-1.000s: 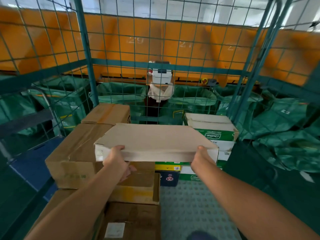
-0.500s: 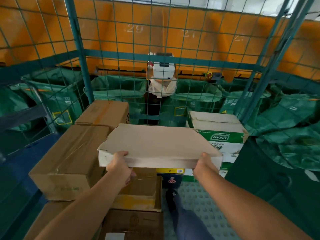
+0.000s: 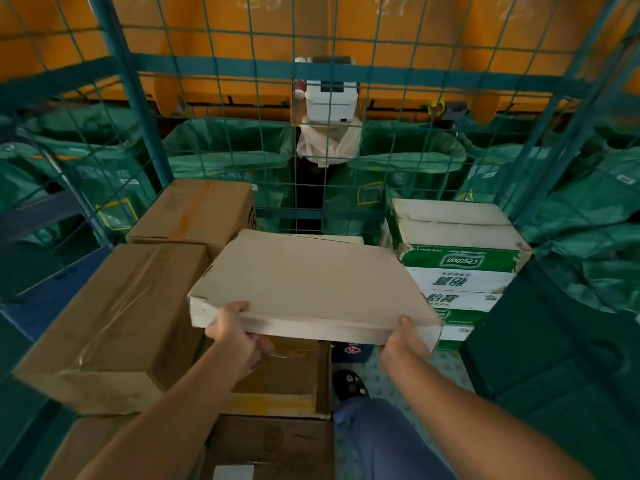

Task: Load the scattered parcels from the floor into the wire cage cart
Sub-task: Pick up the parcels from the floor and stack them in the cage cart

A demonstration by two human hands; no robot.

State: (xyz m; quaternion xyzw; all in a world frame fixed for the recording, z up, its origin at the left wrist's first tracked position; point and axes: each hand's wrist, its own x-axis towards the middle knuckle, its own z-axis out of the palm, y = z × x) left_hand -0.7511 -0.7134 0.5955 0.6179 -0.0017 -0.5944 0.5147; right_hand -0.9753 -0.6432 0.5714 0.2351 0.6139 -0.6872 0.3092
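Both hands hold a flat, pale beige cardboard parcel (image 3: 311, 285) by its near edge, inside the teal wire cage cart (image 3: 138, 109). The left hand (image 3: 232, 332) and right hand (image 3: 403, 344) each curl round that edge, thumbs on top. The parcel hovers between the taped brown carton (image 3: 114, 317) and the green-and-white printed box (image 3: 457, 258).

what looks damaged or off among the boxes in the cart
The green-and-white carton at the right has a torn, frayed top edge, and its print reads upside down. The large brown box at the left sits tilted on the stack, its tape wrinkled.
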